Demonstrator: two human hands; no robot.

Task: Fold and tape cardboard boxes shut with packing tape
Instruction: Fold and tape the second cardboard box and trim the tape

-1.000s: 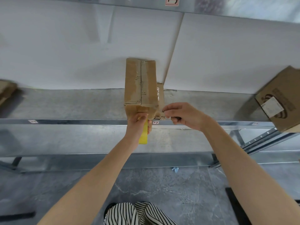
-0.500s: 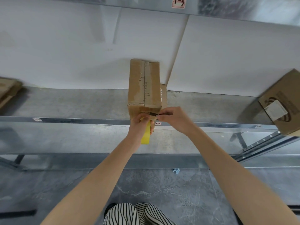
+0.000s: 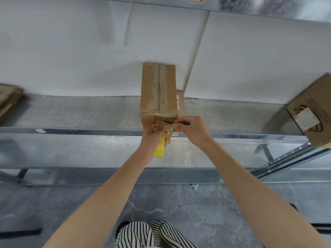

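Cardboard box point(image 3: 158, 90) stands on a metal shelf point(image 3: 71, 111), long side running away from the person, far end against the white wall. Top flaps closed; glossy tape strip runs along the centre seam and down the near face.

Left hand point(image 3: 152, 135) at the box's near lower edge. Its fingers are curled round a yellow tape roll point(image 3: 160, 148), seen edge-on, hanging just below the box. The thumb presses on the near face.

Right hand point(image 3: 191, 130) just right of the left. Its fingers are together, pinching a thin dark tool point(image 3: 168, 122); tip lies on the near face, just above the left thumb. Tool type unclear.

Second box point(image 3: 311, 111) tilted at far right; flattened cardboard point(image 3: 9, 99) far left.
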